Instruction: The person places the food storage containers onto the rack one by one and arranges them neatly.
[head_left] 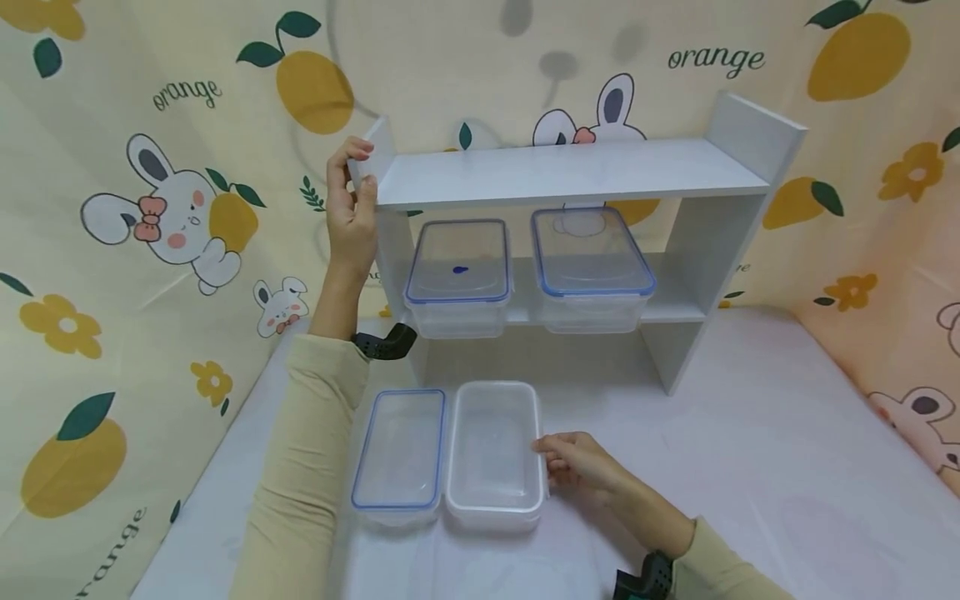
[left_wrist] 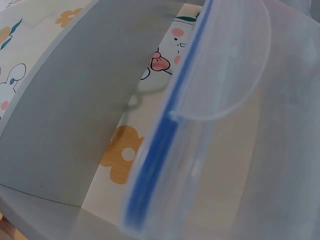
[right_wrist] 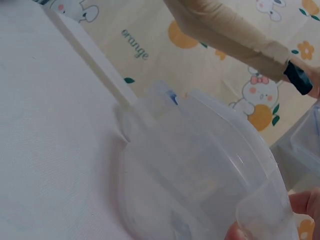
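Observation:
My left hand [head_left: 350,217] grips the upper left side panel of a white shelf [head_left: 570,173], fingers outside and thumb near the front edge. On the white surface below, my right hand [head_left: 581,460] pinches the right rim of a clear food container [head_left: 495,450] with a whitish edge. In the right wrist view, my fingers [right_wrist: 304,201] hold that container [right_wrist: 200,165] by its side, near a flap. Just left of it lies another clear food container [head_left: 401,450], its lid edged in blue. Whether the held container has a lid, I cannot tell.
Two blue-edged food containers, one on the left [head_left: 459,275] and one on the right [head_left: 592,271], stand on the shelf's lower board. A patterned cloth [head_left: 180,333] with rabbits and oranges hangs behind and at both sides. White cloth [head_left: 750,467] covers the table.

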